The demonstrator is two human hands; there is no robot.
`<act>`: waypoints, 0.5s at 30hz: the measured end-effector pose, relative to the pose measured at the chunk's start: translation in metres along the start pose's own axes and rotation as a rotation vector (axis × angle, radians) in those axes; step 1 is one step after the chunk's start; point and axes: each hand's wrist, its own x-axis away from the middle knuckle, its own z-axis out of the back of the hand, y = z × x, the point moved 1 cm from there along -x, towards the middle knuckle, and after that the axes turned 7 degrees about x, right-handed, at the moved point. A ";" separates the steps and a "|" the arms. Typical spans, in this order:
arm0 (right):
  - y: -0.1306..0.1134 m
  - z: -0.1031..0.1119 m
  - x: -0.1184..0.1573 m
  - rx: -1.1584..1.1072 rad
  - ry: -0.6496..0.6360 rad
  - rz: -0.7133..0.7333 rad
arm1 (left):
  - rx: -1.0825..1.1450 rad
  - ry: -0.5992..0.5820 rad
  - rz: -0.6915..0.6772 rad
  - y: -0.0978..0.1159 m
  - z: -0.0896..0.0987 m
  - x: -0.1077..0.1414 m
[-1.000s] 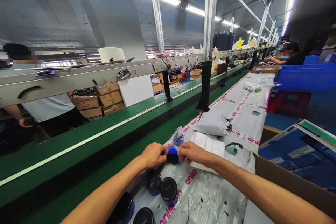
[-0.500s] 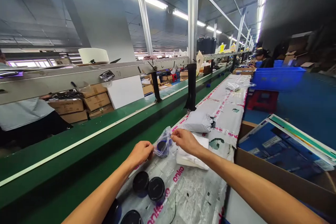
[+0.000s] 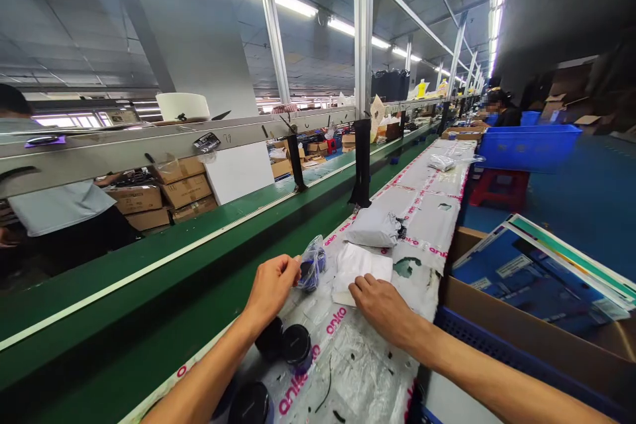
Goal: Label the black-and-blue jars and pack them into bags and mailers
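Observation:
My left hand is closed, thumb and fingers pinching the edge of a clear plastic bag. Inside that bag is a dark, round, blue-sided object, resting at the bench's left edge. My right hand has its fingers bent together on the near edge of a pile of thin white sheets; their tips are partly hidden. Below my left forearm stand several round black-lidded containers with bluish sides, among them one black-lidded container in plain view and others partly covered by the arm.
Behind the white pile lies a grey plastic package. The green conveyor runs along the left. To the right are a cardboard box holding printed sheets, a blue basket and a blue tub. A person is across the conveyor.
My right hand has left the clear bag and come down and right onto the white pile. My left hand has shifted slightly up and right, still at the bag. The person across has moved right.

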 end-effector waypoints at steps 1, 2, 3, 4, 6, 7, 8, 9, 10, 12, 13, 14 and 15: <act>0.001 0.000 -0.001 0.002 0.001 -0.007 | -0.033 -0.020 -0.011 0.004 -0.003 0.004; 0.002 0.001 -0.001 -0.001 0.001 -0.020 | -0.065 -0.046 -0.022 0.007 -0.007 0.009; 0.004 0.002 -0.002 -0.009 0.000 -0.036 | -0.095 -0.078 -0.034 0.011 -0.012 0.013; 0.005 0.003 -0.002 -0.023 -0.003 -0.055 | -0.124 -0.112 -0.044 0.014 -0.017 0.016; 0.007 0.007 -0.004 -0.068 -0.009 -0.097 | -0.178 -0.174 -0.058 0.020 -0.030 0.022; 0.008 0.010 -0.005 -0.099 -0.011 -0.121 | -0.205 -0.196 -0.059 0.022 -0.038 0.024; 0.010 0.012 -0.006 -0.136 -0.012 -0.148 | -0.234 -0.212 -0.058 0.023 -0.045 0.025; 0.012 0.014 -0.007 -0.177 -0.013 -0.178 | -0.264 -0.222 -0.056 0.024 -0.052 0.026; 0.015 0.016 -0.007 -0.224 -0.015 -0.213 | -0.293 -0.231 -0.057 0.024 -0.059 0.027; 0.021 0.018 -0.009 -0.337 -0.027 -0.284 | -0.349 -0.242 -0.069 0.023 -0.070 0.026; 0.025 0.017 -0.009 -0.402 -0.036 -0.315 | -0.374 -0.247 -0.080 0.023 -0.075 0.026; 0.028 0.016 -0.010 -0.470 -0.046 -0.339 | -0.397 -0.255 -0.092 0.022 -0.080 0.026; 0.030 0.015 -0.010 -0.538 -0.055 -0.356 | -0.418 -0.266 -0.105 0.022 -0.084 0.025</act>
